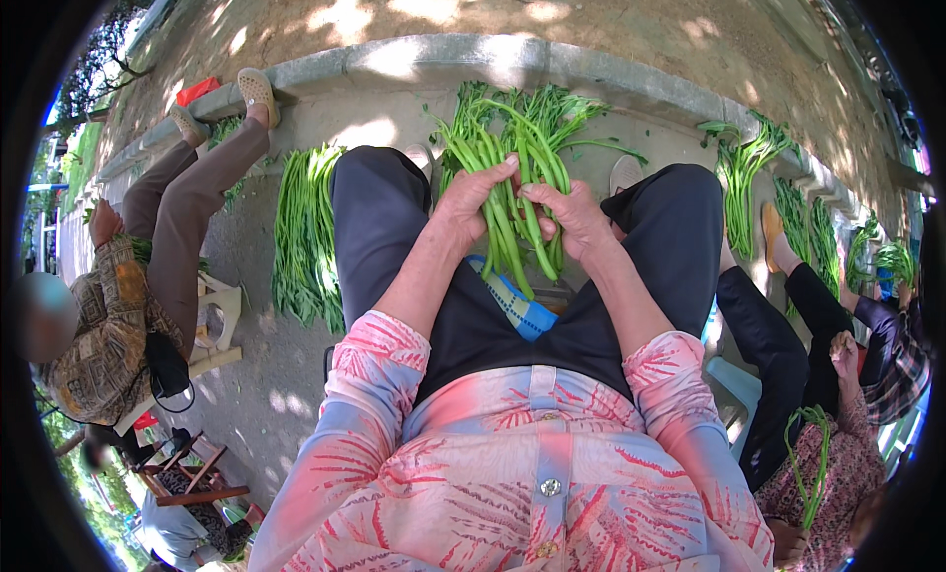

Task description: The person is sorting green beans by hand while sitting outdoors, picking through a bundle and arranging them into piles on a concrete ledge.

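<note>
My left hand [473,201] is closed around one side of a bunch of long green vegetable stems [510,232], which look like water spinach. My right hand [580,221] grips the other side, its thumb lying across the stems. The bunch is held between my knees, cut ends towards me. Beyond the hands, leafy greens [547,103] spread near the ground. A blue patterned cloth or strap [528,313] shows between my thighs under the stems.
To the left lies a neat bundle of greens [307,232] on the pavement. More greens [743,180] lie to the right by a stone kerb [621,73]. People sit on both sides; one at right holds a few stems [811,468]. A red bag [197,92] rests near the kerb.
</note>
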Tool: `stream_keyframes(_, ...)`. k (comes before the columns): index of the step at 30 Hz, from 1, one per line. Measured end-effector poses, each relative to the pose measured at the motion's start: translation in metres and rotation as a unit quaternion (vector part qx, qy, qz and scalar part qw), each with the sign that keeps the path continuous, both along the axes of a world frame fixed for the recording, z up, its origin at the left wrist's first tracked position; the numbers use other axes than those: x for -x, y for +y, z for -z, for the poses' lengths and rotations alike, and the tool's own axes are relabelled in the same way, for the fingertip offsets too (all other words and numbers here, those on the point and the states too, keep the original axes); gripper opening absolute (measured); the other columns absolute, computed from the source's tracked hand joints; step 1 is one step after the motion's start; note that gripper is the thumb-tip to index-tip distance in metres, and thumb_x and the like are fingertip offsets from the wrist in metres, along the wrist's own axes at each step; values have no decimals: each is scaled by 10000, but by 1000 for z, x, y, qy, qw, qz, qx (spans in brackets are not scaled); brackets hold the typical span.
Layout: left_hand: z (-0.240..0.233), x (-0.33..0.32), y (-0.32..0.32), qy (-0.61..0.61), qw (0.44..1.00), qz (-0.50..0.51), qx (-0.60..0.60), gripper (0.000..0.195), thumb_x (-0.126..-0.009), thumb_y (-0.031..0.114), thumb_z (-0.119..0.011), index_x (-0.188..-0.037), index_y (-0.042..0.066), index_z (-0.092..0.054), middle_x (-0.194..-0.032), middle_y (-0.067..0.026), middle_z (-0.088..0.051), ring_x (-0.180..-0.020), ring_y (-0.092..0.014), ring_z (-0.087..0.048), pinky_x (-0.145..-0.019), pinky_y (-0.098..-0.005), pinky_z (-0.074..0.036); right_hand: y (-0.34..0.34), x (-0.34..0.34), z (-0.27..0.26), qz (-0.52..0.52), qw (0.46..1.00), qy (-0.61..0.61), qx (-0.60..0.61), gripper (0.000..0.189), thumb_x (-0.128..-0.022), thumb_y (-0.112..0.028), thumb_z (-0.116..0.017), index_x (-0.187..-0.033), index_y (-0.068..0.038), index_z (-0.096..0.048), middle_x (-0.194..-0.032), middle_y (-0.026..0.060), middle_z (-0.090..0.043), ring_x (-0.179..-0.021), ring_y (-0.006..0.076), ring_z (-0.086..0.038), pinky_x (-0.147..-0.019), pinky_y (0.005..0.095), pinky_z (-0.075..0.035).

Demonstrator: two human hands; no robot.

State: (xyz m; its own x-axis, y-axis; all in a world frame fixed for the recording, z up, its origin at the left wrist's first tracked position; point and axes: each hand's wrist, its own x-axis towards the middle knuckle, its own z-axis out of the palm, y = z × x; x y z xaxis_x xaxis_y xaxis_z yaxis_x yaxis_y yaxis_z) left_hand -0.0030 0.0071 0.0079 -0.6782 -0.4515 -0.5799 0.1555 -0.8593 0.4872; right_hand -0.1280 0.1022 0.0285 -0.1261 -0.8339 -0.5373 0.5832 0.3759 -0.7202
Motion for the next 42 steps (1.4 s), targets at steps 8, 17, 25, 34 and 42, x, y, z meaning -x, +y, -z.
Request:
stream_keyframes(8,-7,4,7,-96,989,-37,107,211,-717,29,-668,-899,8,-563,-768,-73,-581,-633,-171,-565,-534,-310,-502,0,-4,3,-23,998,66,8,144,-760,-138,-630,-788,-9,-573,-637,43,-528,-419,85,-433,-357,216,-315)
stream_keyframes(17,-15,5,9,-99,987,-53,115,268,-690,-24,-670,-918,4,-531,-786,-92,-581,-633,-198,-584,-512,-323,-509,1,-6,7,-43,993,114,5,146,-771,-151,-631,-777,-13,-583,-587,8,-502,-445,77,-438,-360,216,-325)
stream_keyframes(25,-15,6,9,-111,986,-45,118,259,-687,-35,-663,-904,3,-528,-747,-101,-573,-578,-201,-569,-438,-309,-483,0,-8,18,-52,984,168,0,177,-809,-183,-583,-837,-9,-589,-690,30,-557,-545,92,-494,-430,223,-373)
stream_keyframes(34,-19,4,8,-100,989,-5,109,283,-696,-14,-656,-935,22,-509,-690,-68,-535,-563,-175,-531,-460,-311,-469,1,-9,12,-55,991,117,31,171,-830,-153,-537,-903,-1,-569,-742,70,-584,-642,138,-562,-576,259,-456)
stream_keyframes(42,-16,5,8,-89,991,-24,100,219,-704,-41,-617,-885,13,-507,-633,-108,-502,-423,-216,-486,-348,-342,-413,0,-10,4,-44,996,79,-14,158,-823,-128,-541,-886,15,-566,-706,68,-569,-587,143,-552,-548,262,-463)
